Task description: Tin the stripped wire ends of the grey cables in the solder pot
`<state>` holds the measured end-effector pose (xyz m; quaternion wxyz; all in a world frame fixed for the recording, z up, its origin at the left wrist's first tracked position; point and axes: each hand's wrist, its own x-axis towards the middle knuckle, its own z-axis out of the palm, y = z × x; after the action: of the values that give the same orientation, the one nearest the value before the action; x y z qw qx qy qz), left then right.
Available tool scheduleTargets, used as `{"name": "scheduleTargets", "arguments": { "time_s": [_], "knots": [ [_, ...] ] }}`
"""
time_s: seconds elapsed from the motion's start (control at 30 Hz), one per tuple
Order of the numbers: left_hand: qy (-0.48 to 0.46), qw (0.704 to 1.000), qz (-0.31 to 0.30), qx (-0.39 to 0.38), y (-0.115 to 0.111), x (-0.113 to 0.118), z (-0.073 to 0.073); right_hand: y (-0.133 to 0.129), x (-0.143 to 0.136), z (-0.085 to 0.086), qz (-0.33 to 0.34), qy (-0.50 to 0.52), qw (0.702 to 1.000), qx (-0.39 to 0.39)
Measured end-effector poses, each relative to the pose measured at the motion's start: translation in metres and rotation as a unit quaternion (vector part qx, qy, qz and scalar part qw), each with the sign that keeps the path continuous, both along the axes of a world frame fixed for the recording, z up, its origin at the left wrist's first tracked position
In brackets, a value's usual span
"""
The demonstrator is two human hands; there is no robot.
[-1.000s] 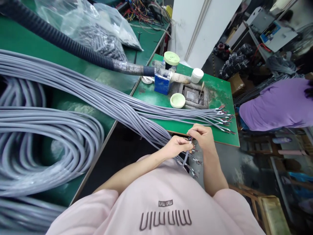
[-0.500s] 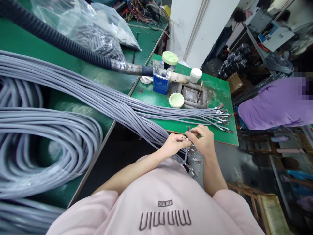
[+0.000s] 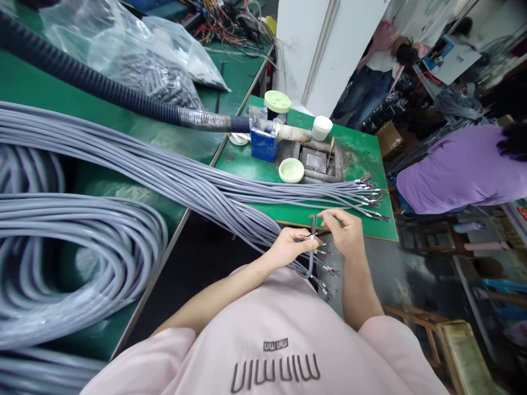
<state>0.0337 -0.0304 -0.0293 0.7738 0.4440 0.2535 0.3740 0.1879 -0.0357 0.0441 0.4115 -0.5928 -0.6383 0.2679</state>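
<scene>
My left hand [image 3: 293, 245] pinches a grey cable [image 3: 310, 262] just below its stripped end, where thin coloured wires [image 3: 313, 222] stand up. Beside those wires is my right hand [image 3: 343, 229], its thumb and forefinger close together at a wire; what is between the fingertips is too small to make out. Below my hands hang more cable ends [image 3: 327, 269] with bared wires. A long bundle of grey cables [image 3: 247, 189] crosses the green table [image 3: 362, 151], its stripped ends fanned out near the right edge.
A black hose [image 3: 123, 90] leads to a blue box [image 3: 264, 144] beside a soldering pot [image 3: 316, 160]. Around it stand a green-lidded jar [image 3: 277, 102], a white tub [image 3: 321, 128] and a pale dish [image 3: 291, 170]. Coiled cables [image 3: 135, 241] lie left. A person in purple [image 3: 461, 170] is at right.
My right hand has drawn slightly away from my left, and the coloured wires now show more fully between them. The view has shifted a little, and another person appears at the back.
</scene>
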Motion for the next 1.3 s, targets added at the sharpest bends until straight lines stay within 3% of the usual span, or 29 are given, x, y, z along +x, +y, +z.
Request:
{"name": "scheduleTargets", "arguments": {
  "time_s": [0.13,0.3,0.5,0.73,1.07,1.3],
  "knots": [
    [-0.008,1.0,-0.019,-0.016,-0.002,-0.002,0.006,0.0,0.004,-0.006,0.023,0.064,0.996,-0.063],
    [0.009,1.0,-0.028,-0.01,-0.006,-0.002,0.008,-0.002,-0.001,-0.002,0.041,0.092,0.992,-0.081],
    [0.047,0.998,-0.022,0.04,-0.009,-0.005,0.004,-0.006,-0.008,0.005,0.023,0.062,0.996,-0.062],
    [0.12,0.989,-0.002,0.081,-0.008,-0.009,0.0,-0.01,-0.011,-0.014,0.002,0.077,0.997,-0.017],
    [0.183,0.979,0.009,0.085,-0.011,-0.009,-0.021,-0.018,-0.012,-0.036,-0.059,-0.061,0.996,0.04],
    [0.229,0.969,0.005,0.087,-0.018,-0.009,-0.033,-0.034,-0.008,-0.043,-0.074,-0.027,0.997,0.018]
  ]
}}
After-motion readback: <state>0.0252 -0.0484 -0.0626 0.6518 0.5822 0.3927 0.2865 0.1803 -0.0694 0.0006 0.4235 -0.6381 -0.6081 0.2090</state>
